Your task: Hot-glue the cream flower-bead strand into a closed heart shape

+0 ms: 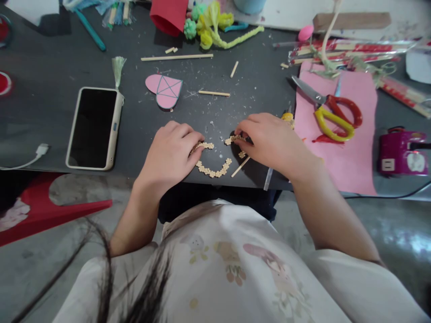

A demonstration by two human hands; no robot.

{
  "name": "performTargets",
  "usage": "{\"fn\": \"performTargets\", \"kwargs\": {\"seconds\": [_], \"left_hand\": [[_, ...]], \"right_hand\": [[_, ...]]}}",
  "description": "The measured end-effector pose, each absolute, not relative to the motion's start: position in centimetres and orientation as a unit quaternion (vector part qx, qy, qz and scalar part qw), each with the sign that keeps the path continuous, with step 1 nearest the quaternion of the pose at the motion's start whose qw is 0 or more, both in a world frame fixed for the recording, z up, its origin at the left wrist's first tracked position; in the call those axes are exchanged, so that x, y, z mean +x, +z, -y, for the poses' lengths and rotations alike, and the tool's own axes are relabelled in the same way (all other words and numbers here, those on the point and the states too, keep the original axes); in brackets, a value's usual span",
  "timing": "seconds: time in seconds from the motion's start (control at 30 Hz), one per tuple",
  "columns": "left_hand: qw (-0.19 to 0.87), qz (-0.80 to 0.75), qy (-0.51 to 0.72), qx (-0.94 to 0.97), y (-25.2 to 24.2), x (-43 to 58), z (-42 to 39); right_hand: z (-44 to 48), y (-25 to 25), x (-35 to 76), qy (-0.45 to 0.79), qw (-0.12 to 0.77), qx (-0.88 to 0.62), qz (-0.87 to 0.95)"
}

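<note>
Near the table's front edge, my left hand [175, 150] has its thumb and fingers closed on a curved tan strip [208, 146] made of small round pieces stuck together. A second curved strip [215, 173] lies just below, bowed toward me. Across the gap, my right hand [266, 140] pinches another short strip [230, 141] of the same kind, partly hidden under its fingers. Below these fingers a small cluster [242, 154] of the tan pieces shows, and a thin wooden stick [240, 166] lies beside it.
A pink heart [164, 91] with drawn lines and a phone [92, 128] lie to the left. Wooden sticks [177, 58] lie farther back. On the right, scissors [332, 107] rest on pink paper [362, 157]. A purple device [402, 152] stands beyond, and yellow craft wire [215, 27] is behind.
</note>
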State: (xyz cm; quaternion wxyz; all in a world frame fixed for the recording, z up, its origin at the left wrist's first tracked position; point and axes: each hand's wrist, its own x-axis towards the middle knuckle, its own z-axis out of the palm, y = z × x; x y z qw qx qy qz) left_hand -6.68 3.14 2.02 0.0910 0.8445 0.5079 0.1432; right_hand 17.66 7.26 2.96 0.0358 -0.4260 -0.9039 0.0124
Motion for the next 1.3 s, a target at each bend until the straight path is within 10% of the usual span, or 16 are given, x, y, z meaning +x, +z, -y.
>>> {"fn": "performTargets", "kwargs": {"seconds": [1.3], "left_hand": [[-0.004,-0.568,0.263,0.780,-0.1,-0.8,3.0]], "right_hand": [[-6.7,3.1,19.5,0.174,0.042,-0.318,0.931]]}}
